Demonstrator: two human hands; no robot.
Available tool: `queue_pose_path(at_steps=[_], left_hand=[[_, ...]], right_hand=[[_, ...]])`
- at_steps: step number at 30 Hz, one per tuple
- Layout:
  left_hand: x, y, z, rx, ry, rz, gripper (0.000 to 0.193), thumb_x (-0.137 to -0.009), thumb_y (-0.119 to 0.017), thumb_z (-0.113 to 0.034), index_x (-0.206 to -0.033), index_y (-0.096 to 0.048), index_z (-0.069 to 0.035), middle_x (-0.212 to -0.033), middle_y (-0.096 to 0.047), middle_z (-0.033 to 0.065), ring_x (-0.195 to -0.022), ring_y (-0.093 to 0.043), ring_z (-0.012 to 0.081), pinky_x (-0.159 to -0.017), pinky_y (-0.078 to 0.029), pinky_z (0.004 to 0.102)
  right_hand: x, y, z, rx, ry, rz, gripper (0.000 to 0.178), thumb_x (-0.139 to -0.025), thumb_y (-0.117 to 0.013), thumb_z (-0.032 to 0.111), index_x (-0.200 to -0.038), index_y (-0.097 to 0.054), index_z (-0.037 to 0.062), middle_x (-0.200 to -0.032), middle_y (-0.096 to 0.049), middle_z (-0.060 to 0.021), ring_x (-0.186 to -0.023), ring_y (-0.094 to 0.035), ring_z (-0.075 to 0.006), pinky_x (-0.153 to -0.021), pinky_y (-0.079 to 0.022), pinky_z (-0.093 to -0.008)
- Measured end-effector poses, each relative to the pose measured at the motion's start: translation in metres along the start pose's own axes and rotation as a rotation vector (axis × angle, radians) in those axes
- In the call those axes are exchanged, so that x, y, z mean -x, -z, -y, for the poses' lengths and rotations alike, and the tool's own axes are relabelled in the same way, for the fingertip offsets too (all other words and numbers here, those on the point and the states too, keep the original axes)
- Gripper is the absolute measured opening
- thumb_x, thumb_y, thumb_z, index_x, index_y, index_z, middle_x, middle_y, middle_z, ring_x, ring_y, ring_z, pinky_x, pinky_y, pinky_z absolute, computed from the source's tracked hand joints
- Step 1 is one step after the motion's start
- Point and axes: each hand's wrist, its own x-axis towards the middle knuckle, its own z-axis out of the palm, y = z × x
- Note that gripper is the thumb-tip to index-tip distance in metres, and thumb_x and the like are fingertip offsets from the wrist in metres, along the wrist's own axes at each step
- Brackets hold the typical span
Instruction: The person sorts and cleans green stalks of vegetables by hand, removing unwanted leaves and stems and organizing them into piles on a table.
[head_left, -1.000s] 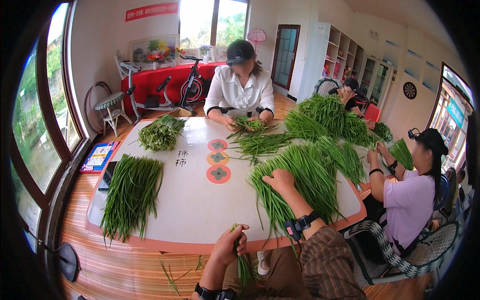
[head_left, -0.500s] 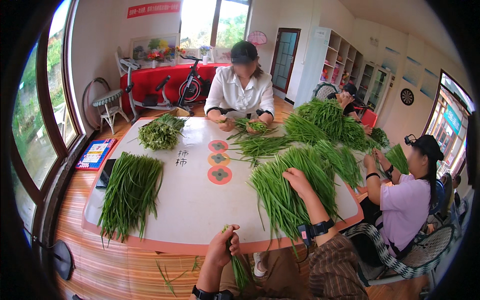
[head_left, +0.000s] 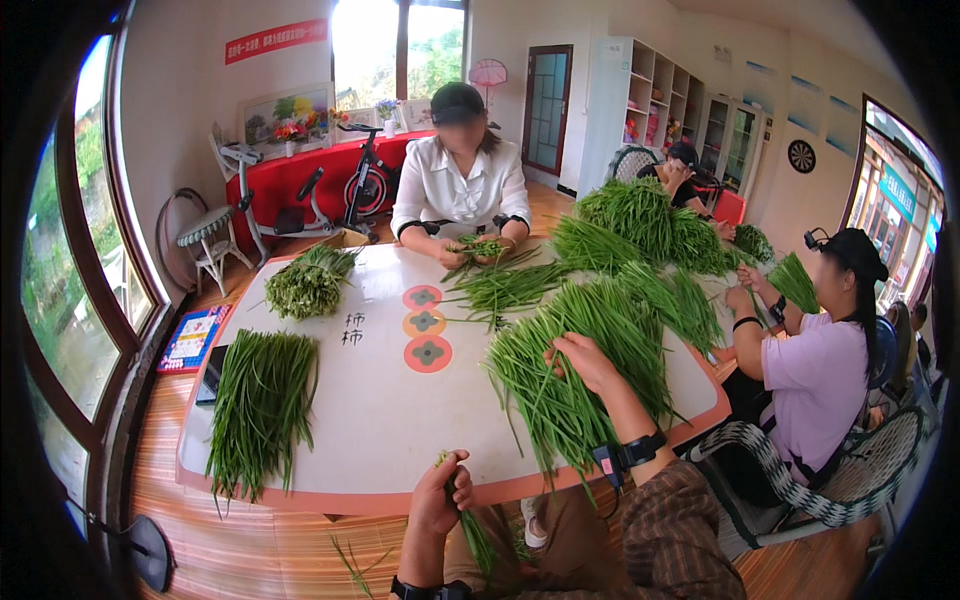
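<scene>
My left hand (head_left: 440, 495) is closed around a small bunch of green chives (head_left: 476, 545) at the table's near edge. The bunch's pale tips poke out above the fist and its leaves hang below the edge. Further right, my right hand (head_left: 582, 362) reaches onto a large loose pile of chives (head_left: 530, 395). Its fingers are pinched together on stalks at the pile's pale-ended left side. The exact number of stalks between them cannot be made out.
A neat chive heap (head_left: 262, 400) lies on the white table (head_left: 400, 420) at left, beside a dark phone (head_left: 211, 375). Behind it sits another bundle (head_left: 306, 285). A person in white (head_left: 465, 185) sorts chives opposite; a person in pink (head_left: 815, 365) works at right by a woven chair (head_left: 840, 495).
My right hand has shifted slightly left on the pile, its fingers now closing at the stalks. The person opposite has brought both hands together. The view has turned slightly.
</scene>
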Motion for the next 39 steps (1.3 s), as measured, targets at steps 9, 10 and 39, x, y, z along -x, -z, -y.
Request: queue_pose_path(at_steps=[9, 10, 39], left_hand=[[0.000, -0.011, 0.003, -0.032, -0.057, -0.030, 0.022, -0.088, -0.048, -0.019, -0.109, -0.046, -0.010, -0.059, -0.036, -0.0024, -0.044, -0.031, 0.0080, -0.039, -0.027, 0.0224], [0.001, -0.011, 0.002, -0.036, -0.067, -0.053, 0.022, -0.088, -0.048, -0.019, -0.109, -0.046, -0.010, -0.059, -0.036, -0.0024, -0.044, -0.031, 0.0080, -0.039, -0.027, 0.0224], [-0.004, -0.017, -0.042, 0.060, -0.534, -0.184, 0.016, -0.090, -0.048, -0.024, -0.093, -0.051, -0.009, -0.056, -0.030, -0.0055, -0.044, -0.024, 0.0050, -0.039, -0.022, 0.0199]], right_hand=[[0.049, -0.019, 0.057, -0.072, 0.250, 0.050, 0.025, -0.093, -0.040, 0.026, -0.082, -0.048, 0.0045, -0.066, -0.050, -0.0020, -0.055, -0.046, -0.0100, -0.052, -0.039, -0.0239], [0.057, -0.028, 0.063, 0.071, 0.288, 0.087, 0.025, -0.093, -0.040, 0.025, -0.084, -0.049, 0.0040, -0.066, -0.051, -0.0019, -0.056, -0.046, -0.0092, -0.052, -0.038, -0.0233], [0.117, -0.065, -0.017, 0.558, 0.329, 0.362, 0.024, -0.080, -0.058, 0.025, -0.081, -0.056, 0.0006, -0.060, -0.052, -0.0162, -0.051, -0.050, -0.0282, -0.050, -0.039, -0.0344]])
